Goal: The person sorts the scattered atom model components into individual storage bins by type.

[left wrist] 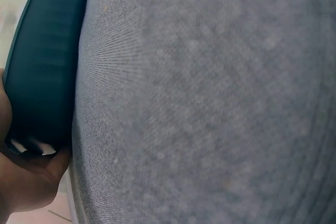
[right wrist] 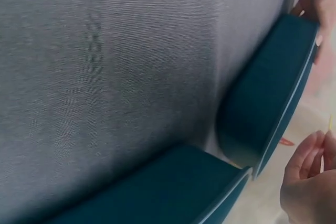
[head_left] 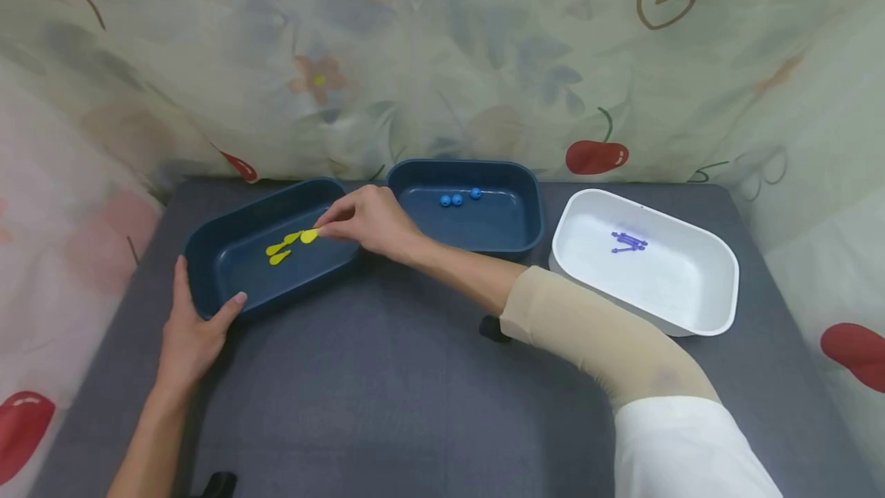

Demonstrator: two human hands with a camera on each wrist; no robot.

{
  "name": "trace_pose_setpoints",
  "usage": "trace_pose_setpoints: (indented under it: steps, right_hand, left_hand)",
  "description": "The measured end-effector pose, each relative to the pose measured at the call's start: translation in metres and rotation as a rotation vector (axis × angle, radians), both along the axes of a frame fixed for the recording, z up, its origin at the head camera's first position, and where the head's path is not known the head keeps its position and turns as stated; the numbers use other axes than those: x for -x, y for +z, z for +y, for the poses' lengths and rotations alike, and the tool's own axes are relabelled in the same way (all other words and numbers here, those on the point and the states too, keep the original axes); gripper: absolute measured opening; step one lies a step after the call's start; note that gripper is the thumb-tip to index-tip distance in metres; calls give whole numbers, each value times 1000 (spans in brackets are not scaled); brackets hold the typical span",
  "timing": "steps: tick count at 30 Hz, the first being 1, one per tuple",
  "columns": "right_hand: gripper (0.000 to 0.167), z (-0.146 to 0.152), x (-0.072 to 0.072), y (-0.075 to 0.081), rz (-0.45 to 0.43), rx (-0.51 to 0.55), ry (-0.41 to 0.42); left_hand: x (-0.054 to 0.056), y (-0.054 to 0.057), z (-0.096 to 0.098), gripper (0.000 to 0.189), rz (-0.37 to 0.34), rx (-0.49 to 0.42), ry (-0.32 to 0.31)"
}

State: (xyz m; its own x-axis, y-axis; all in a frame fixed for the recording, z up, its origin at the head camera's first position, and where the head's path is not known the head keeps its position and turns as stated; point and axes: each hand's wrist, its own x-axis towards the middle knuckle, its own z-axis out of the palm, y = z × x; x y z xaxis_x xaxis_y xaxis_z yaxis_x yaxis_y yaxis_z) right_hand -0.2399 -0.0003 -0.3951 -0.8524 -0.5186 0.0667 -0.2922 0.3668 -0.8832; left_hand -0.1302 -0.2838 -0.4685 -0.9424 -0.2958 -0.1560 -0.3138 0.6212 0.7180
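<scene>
At the left end of the table, my left hand grips the near-left corner of a dark blue tray, thumb at the rim. Several small yellow spoon-shaped pieces lie inside it. Over the tray's right part, my right hand pinches another yellow spoon-shaped piece between thumb and fingertips. The right wrist view catches only a thin yellow end above those fingertips. In the left wrist view the tray's outer wall stands beside the left hand.
A second dark blue tray with three blue beads is at the back middle. On the right stands a white tray holding several purple stick-like pieces. Grey cloth covers the table; a patterned curtain hangs behind.
</scene>
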Motion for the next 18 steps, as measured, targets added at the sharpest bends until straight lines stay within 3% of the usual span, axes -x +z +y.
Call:
trace_pose_setpoints:
  steps: [10, 18]
  right_hand:
    - [12, -23, 12, 5, -18, -88, -53]
    - [11, -39, 24, -7, -41, -110, -116]
  left_hand:
    - [1, -2, 1, 99, -18, 2, 9]
    - [0, -1, -2, 99, 0, 10, -20]
